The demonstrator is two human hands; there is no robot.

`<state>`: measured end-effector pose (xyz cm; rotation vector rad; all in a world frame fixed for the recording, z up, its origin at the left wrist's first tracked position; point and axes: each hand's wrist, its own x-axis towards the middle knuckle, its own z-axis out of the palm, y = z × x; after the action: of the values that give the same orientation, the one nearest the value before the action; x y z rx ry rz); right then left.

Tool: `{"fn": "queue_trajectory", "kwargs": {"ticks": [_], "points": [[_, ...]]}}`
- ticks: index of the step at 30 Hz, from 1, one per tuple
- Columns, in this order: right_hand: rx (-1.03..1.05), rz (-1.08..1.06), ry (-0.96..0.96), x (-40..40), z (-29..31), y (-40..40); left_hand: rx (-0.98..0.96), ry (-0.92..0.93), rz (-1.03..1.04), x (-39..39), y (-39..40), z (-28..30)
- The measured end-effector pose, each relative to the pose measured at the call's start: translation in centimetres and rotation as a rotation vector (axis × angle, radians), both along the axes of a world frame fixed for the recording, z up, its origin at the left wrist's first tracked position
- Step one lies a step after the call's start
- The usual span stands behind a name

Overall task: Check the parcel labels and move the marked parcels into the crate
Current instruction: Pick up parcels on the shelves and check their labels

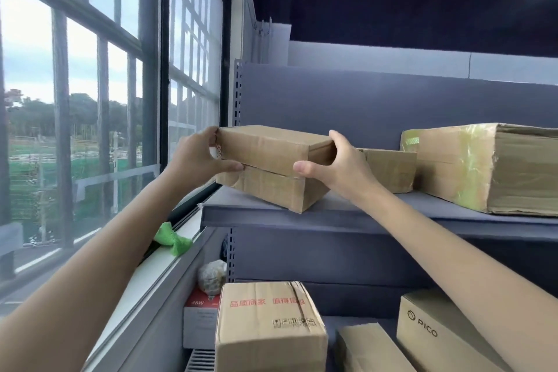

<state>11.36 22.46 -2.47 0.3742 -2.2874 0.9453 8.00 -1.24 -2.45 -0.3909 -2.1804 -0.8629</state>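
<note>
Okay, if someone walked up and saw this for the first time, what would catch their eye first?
Probably the two bare hands, left hand and right hand, gripping the ends of a flat cardboard parcel stacked on another parcel at the upper shelf edge. Next, the big tape-wrapped box at the right, and the bright window filling the left side.

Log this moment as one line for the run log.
stage: lifting parcel | left hand: grips top cardboard box left end | right hand: grips right end | under it: second box on upper shelf | crate: unseen
</note>
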Motion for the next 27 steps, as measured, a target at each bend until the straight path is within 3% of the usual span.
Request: {"fn": "queue_trajectory", "kwargs": {"ticks": [9,15,27], "points": [[-0.088,0.129,-0.001,7.9,-1.8,5.6,-0.054,0.068,0.099,10.4,4.9,-1.3],[-0.135,0.244,0.012,14.7,-4.1,11.8,0.015,0.09,0.129,19.1,10.6,-4.2],[-0.326,0.353,-0.231,25.3,-12.2,22.4,0.106,-0.042,0.019,31.4,19.6,-12.0]]}}
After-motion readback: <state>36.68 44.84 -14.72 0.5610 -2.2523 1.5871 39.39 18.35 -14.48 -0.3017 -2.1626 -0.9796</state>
